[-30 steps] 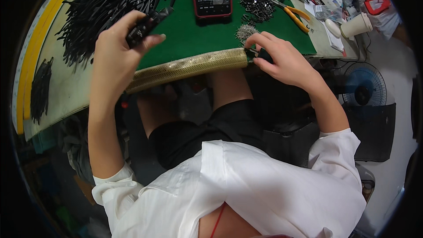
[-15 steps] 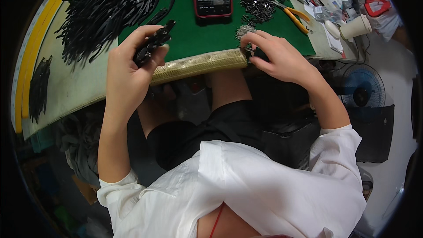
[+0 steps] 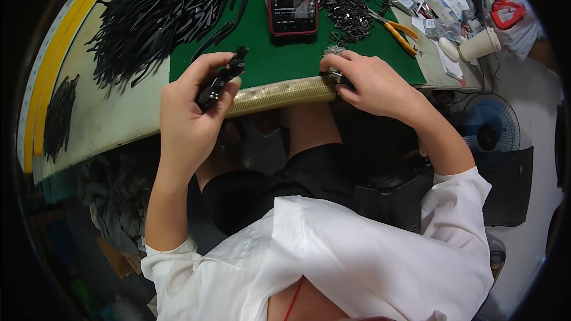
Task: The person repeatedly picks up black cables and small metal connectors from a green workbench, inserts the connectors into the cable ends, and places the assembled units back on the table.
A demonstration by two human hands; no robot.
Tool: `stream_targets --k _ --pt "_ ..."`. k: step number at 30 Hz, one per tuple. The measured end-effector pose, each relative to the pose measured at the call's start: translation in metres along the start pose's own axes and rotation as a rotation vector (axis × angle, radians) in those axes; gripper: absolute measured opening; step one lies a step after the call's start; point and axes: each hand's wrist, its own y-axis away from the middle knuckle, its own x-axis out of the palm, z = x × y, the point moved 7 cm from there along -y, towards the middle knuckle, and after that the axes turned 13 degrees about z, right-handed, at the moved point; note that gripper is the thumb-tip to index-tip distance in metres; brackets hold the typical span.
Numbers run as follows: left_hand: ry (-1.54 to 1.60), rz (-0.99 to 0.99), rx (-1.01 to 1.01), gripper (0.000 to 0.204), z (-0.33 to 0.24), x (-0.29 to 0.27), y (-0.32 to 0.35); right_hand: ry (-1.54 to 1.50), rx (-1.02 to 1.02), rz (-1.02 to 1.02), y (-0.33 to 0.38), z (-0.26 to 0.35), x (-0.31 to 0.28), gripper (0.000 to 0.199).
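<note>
My left hand [image 3: 193,104] is closed around a small stack of black plastic pieces with shiny metal bits [image 3: 220,80], held upright above the table's front edge. Their exact kind is hard to make out. At the right end of a padded gold mesh roll [image 3: 282,94], my right hand [image 3: 375,80] pinches a small dark object with a metal part [image 3: 336,75], mostly hidden by the fingers. Just beyond those fingertips lies a little heap of tiny silvery parts [image 3: 333,51]. Farther back is a pile of small black pieces [image 3: 348,15].
A large heap of long thin black strips [image 3: 160,18] covers the back left, with a smaller bunch [image 3: 60,119] near the left edge. A red-cased phone [image 3: 292,15] stands on the green mat [image 3: 267,56]. Orange-handled pliers [image 3: 398,35], a white cup [image 3: 480,44] and plastic bags [image 3: 443,0] occupy the right.
The whole view has shifted slightly, with the table lower and farther right. My left hand keeps its black pieces; my right fingers have curled slightly at the roll's end.
</note>
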Motion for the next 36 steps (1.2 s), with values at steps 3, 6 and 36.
stream_targets --k 3,6,36 --pt "-0.160 -0.041 0.041 0.029 -0.007 0.000 0.001 0.088 -0.060 -0.052 -0.002 0.000 0.002 0.037" --pt "-0.456 -0.097 0.251 0.037 -0.028 0.009 0.004 -0.560 -0.108 0.014 0.000 0.019 -0.008 0.036" --pt "-0.576 -0.109 0.407 0.043 -0.031 0.017 0.009 -1.447 -0.226 -0.073 -0.008 0.080 0.014 0.026"
